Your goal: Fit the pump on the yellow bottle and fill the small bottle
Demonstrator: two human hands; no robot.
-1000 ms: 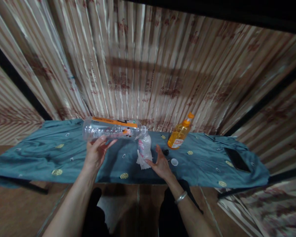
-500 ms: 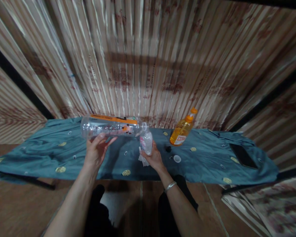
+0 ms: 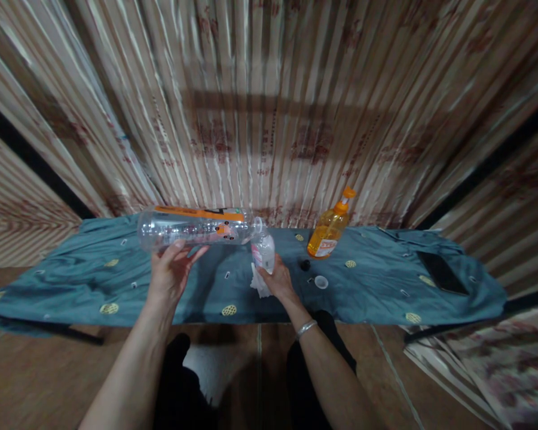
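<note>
A large clear bottle (image 3: 192,228) with an orange label lies nearly level in the air, its neck pointing right. My left hand (image 3: 173,269) holds it from below, near its base. The neck meets the mouth of a small clear bottle (image 3: 263,251) with a pink label, which my right hand (image 3: 275,278) grips around its lower part. Whether liquid passes between them is too small to tell. Beneath the small bottle, a crumpled white tissue (image 3: 260,283) shows beside my right fingers.
On the blue cloth (image 3: 72,280) stand an orange pump bottle (image 3: 328,234), a small black cap (image 3: 305,264) and a white round lid (image 3: 321,282). A dark phone (image 3: 442,273) lies at the right. Striped curtain (image 3: 251,119) hangs behind.
Both hands and the two bottles have shifted slightly left and up in the view. The large bottle's neck now sits a little higher over the small bottle's mouth.
</note>
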